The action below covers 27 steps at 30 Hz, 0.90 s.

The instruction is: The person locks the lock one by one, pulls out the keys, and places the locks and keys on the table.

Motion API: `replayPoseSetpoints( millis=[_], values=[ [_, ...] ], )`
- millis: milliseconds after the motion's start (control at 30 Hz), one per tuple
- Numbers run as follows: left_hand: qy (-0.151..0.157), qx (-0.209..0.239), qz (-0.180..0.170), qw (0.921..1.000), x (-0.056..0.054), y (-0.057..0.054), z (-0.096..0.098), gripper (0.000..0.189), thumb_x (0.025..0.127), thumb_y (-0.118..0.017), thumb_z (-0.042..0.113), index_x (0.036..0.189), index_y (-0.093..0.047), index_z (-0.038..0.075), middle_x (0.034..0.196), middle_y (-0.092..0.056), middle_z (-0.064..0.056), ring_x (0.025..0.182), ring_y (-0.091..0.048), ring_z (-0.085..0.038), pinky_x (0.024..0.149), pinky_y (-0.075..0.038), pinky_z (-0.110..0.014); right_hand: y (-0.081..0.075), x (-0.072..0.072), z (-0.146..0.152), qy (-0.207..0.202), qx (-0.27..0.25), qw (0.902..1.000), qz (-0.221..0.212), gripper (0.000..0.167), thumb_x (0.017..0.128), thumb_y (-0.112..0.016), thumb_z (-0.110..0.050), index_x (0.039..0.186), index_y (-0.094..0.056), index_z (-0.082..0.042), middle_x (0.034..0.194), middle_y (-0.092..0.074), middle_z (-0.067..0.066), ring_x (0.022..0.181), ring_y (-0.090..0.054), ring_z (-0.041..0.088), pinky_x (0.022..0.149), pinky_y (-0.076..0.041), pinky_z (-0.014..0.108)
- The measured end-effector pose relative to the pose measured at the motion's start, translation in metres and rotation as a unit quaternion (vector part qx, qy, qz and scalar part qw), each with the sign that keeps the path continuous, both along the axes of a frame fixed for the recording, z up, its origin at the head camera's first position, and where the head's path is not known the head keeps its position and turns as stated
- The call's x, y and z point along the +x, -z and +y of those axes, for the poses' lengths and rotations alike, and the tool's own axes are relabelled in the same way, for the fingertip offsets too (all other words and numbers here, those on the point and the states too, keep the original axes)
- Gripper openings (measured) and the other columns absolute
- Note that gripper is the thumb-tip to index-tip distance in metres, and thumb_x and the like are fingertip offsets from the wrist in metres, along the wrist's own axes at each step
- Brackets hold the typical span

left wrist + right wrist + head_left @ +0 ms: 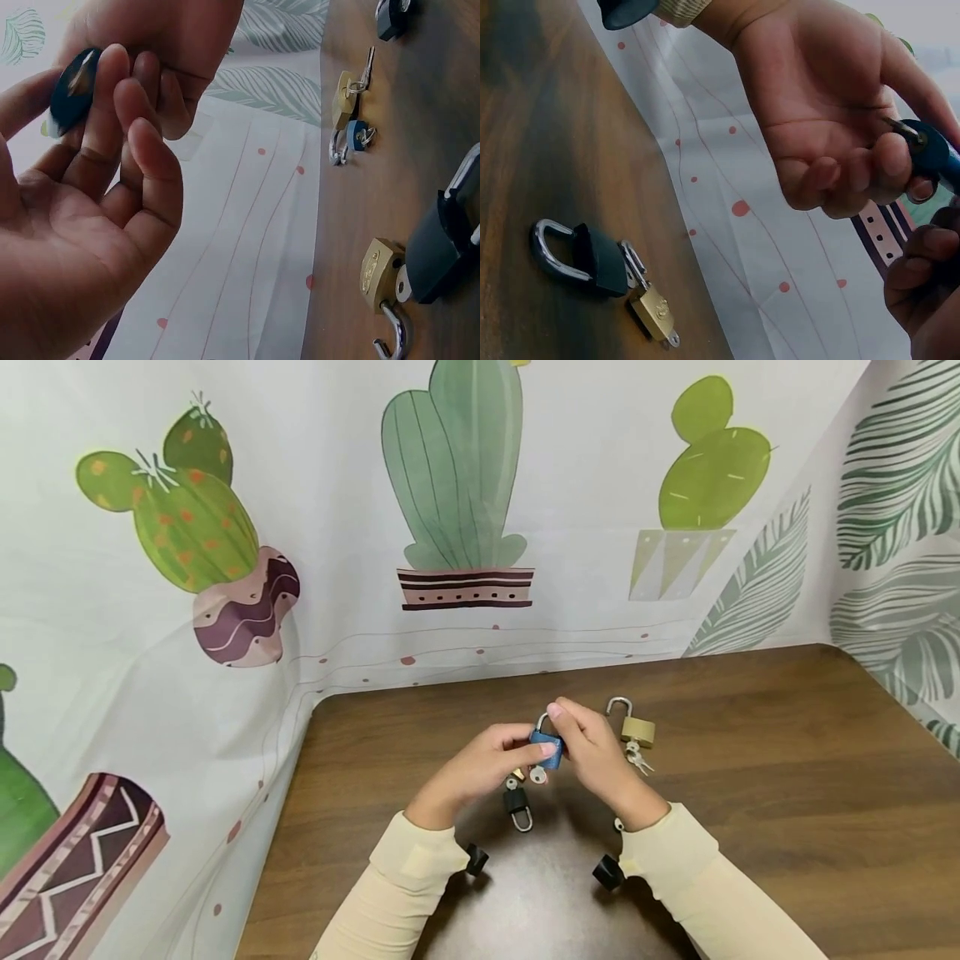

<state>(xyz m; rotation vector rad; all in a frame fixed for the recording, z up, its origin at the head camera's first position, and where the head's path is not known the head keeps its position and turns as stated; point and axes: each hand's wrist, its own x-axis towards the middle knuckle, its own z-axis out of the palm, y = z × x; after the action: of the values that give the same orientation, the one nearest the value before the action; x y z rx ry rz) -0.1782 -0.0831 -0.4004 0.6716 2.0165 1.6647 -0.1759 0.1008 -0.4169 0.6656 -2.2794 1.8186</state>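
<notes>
A blue padlock [546, 750] is held between both hands, its silver shackle [541, 721] upward and a silver key [537, 774] at its lower end. My left hand [480, 767] pinches the blue body, thumb across its front. The right hand [597, 758] grips the padlock from the other side, its thumb beside the shackle. The right wrist view shows one end of the blue padlock [928, 148] with a metal rod in it. Below my left hand lies a black padlock [517, 802] with a key; a small brass padlock [381, 274] next to it has its shackle open.
Right of my right hand lies a larger brass padlock [638, 732], shackle swung open, with a bunch of keys [637, 758]. A small blue padlock [357, 136] sits near it in the left wrist view. The brown table [787, 793] meets a cactus-print cloth [585, 635] behind.
</notes>
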Motion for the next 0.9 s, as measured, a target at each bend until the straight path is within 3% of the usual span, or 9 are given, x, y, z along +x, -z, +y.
replayPoseSetpoints(
  millis=[167,333,433,700,900],
  values=[
    [0.01,-0.03,0.014,0.9994,0.0,0.001,-0.002,0.021,0.099,-0.063,0.02,0.092,-0.069,0.001,0.072,-0.061,0.008,0.069,-0.056,-0.01,0.065,-0.048,-0.023,-0.002,0.002,0.0,-0.032,0.018,0.9993,-0.007,0.039,0.109,-0.042,-0.02,0.071,-0.05,-0.012,0.063,-0.042,-0.002,0.055,-0.039,0.008,0.051,-0.035,0.026],
    [0.006,-0.009,0.023,0.9997,-0.001,-0.001,-0.005,0.021,0.099,-0.063,0.021,0.091,-0.069,0.003,0.071,-0.061,0.005,0.065,-0.055,-0.015,0.061,-0.047,-0.025,-0.002,0.002,0.0,-0.059,-0.003,0.9979,-0.028,0.038,0.111,-0.038,-0.023,0.079,-0.05,-0.007,0.065,-0.041,0.002,0.055,-0.038,0.007,0.05,-0.034,0.024],
    [-0.001,0.009,0.021,0.9997,-0.002,-0.003,-0.008,0.02,0.1,-0.063,0.019,0.093,-0.07,0.002,0.071,-0.062,0.003,0.06,-0.055,-0.014,0.059,-0.048,-0.025,-0.001,0.003,-0.001,-0.067,0.0,0.9973,-0.03,0.036,0.111,-0.036,-0.023,0.083,-0.049,-0.006,0.066,-0.042,0.006,0.056,-0.04,0.014,0.052,-0.036,0.025],
    [-0.077,0.046,0.046,0.9949,-0.003,-0.009,-0.011,0.021,0.102,-0.06,0.014,0.097,-0.066,-0.006,0.073,-0.061,0.005,0.065,-0.057,-0.01,0.063,-0.052,-0.027,0.001,0.004,-0.006,-0.081,0.015,0.9965,0.006,0.032,0.11,-0.039,-0.017,0.083,-0.05,-0.004,0.063,-0.045,0.005,0.056,-0.044,0.013,0.052,-0.039,0.025],
    [-0.107,0.078,0.031,0.9907,-0.002,-0.011,-0.01,0.021,0.102,-0.059,0.014,0.095,-0.062,-0.005,0.07,-0.061,0.005,0.065,-0.058,-0.009,0.066,-0.052,-0.025,0.003,0.004,-0.008,-0.088,0.009,0.996,0.011,0.033,0.109,-0.044,-0.016,0.078,-0.049,-0.004,0.061,-0.046,0.009,0.054,-0.044,0.01,0.049,-0.038,0.025]
  ],
)
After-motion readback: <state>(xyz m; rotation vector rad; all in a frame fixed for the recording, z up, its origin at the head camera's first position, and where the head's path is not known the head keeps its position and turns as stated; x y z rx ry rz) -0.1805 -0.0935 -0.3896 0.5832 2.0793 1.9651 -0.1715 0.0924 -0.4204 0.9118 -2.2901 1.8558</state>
